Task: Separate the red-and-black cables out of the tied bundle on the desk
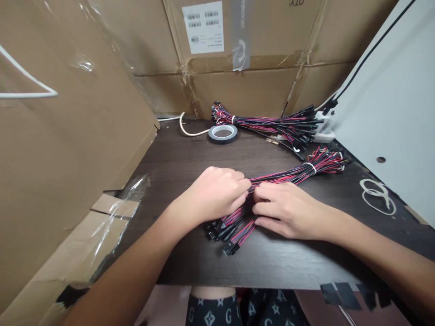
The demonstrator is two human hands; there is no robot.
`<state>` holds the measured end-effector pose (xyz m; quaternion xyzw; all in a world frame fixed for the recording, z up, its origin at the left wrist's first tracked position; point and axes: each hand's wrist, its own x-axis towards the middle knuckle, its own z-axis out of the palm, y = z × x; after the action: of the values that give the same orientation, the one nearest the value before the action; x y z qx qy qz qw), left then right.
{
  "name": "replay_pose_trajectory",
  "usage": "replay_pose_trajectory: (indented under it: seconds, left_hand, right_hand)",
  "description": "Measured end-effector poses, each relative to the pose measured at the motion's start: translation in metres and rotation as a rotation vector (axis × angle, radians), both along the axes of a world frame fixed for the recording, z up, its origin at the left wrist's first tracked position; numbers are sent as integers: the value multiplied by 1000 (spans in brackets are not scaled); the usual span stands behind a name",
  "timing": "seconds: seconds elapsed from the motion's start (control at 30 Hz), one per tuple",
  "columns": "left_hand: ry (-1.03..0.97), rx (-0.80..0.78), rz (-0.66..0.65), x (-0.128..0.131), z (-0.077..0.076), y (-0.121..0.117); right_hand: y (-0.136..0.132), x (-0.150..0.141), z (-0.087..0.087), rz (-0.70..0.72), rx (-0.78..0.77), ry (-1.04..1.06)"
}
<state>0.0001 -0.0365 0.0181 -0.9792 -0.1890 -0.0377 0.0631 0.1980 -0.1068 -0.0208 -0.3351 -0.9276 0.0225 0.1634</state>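
Dark wood counter [190, 158] walled by cardboard boxes [84, 113]; both hands, left [214, 192] and right [285, 210], pinch closed on a red-black wire bundle [288, 174], white-tied.

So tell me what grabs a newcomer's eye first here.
Both hands, left hand and right hand, meet mid-table on a red-and-black wire bundle. Behind it, a second wire bundle lies beside a black tape roll, with cardboard boxes walling the dark table.

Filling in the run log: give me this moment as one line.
left hand: grips red-and-black wire bundle | right hand: on same bundle | bundle: lying on dark wooden table | behind: black tape roll
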Motion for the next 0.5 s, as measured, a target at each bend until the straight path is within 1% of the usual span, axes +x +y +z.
replay_pose_trajectory:
  seconds: [0.07, 0.27, 0.37, 0.5]
  left_hand:
    - [4, -5, 3, 0, 0, 0]
    - [-5, -18, 7, 0, 0, 0]
    - [-8, -21, 4, -1, -1, 0]
    - [-3, -18, 8, -1, -1, 0]
  right_hand:
    - [0, 0, 2, 50, 6, 16]
    - [-1, -1, 3, 152, -78, 67]
    - [-2, -2, 0, 162, -61, 58]
    - [-3, -5, -1, 135, -6, 34]
